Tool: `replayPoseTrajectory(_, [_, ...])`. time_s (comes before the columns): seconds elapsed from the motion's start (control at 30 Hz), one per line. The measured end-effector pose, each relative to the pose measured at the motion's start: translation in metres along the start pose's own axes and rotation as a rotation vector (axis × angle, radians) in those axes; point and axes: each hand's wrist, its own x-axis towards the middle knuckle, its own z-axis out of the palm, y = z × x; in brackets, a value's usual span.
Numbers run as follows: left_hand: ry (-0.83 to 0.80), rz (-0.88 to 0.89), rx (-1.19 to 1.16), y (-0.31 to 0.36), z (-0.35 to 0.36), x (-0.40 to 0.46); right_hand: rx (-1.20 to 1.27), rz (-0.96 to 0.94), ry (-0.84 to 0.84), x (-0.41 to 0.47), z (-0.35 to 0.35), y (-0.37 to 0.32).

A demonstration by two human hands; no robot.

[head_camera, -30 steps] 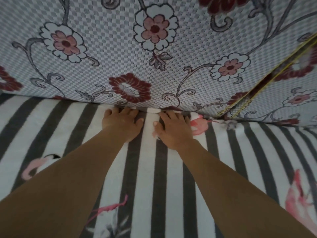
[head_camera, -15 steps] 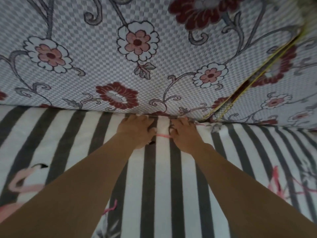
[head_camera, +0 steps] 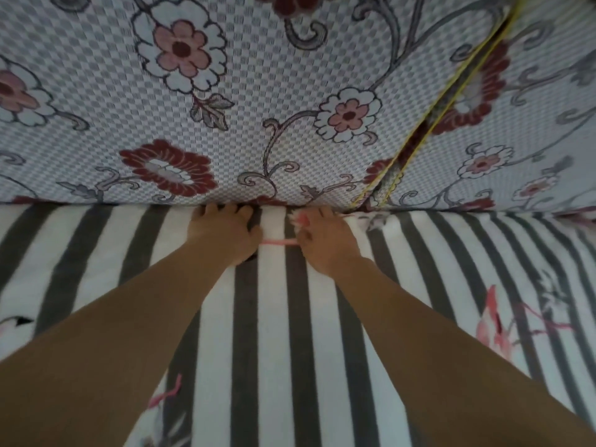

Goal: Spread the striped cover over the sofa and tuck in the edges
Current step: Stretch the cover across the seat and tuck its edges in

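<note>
Pressing into the crease where seat meets backrest, your left hand [head_camera: 222,235] and right hand [head_camera: 325,240] lie side by side, palms down on the striped cover [head_camera: 271,333]. Neither grip is closed around anything that can be seen. The fingertips of both hands reach into the gap under the floral back cushion [head_camera: 258,101] and are partly hidden there, so I cannot tell whether they pinch cloth inside the crease.

Location: the cover lies flat across the sofa seat, its stripes running from you toward the backrest. Its far edge disappears into the crease along most of the visible width. Just right of your right hand, below the seam between the two back cushions [head_camera: 416,146], a small bunched patch of cloth [head_camera: 371,219] sits proud of the crease and appears untucked.

Handling assessment: the fabric looks plush and fleece-like. Judge it soft, light, limp and not fragile. It should not slip much on the upholstery, but it will ride back out if pushed in shallowly. It will not hold a shape, so it bunches under a moving palm.

Recommended hold: take no pinch at mid-panel. Work with flat fingers at the crease line, feeding the edge downward. Address the bunched patch next, smoothing it toward the seam before pushing it in.
</note>
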Motion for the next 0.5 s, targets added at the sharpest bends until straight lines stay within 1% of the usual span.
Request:
replayPoseTrajectory(0.07, [-0.011, -0.002, -0.003, 0.002, 0.003, 0.0, 0.011, 0.011, -0.065, 0.005, 0.005, 0.003])
replayPoseTrajectory(0.13, [-0.048, -0.005, -0.007, -0.001, 0.002, 0.006, 0.035, 0.055, -0.19, 0.021, 0.004, 0.008])
replayPoseTrajectory(0.17, [-0.059, -0.002, 0.002, 0.0, 0.002, 0.009, 0.006, 0.064, -0.236, 0.027, 0.005, 0.012])
replayPoseTrajectory(0.2, [-0.057, 0.002, 0.018, 0.0, 0.003, 0.012, -0.011, 0.081, -0.243, 0.03, 0.008, 0.015])
replayPoseTrajectory(0.33, [-0.03, -0.009, 0.049, 0.001, 0.014, 0.007, -0.015, 0.12, -0.138, 0.024, 0.02, 0.014])
replayPoseTrajectory(0.5, [-0.066, -0.045, -0.001, 0.002, 0.007, 0.005, 0.055, 0.163, -0.228, 0.009, 0.015, 0.012])
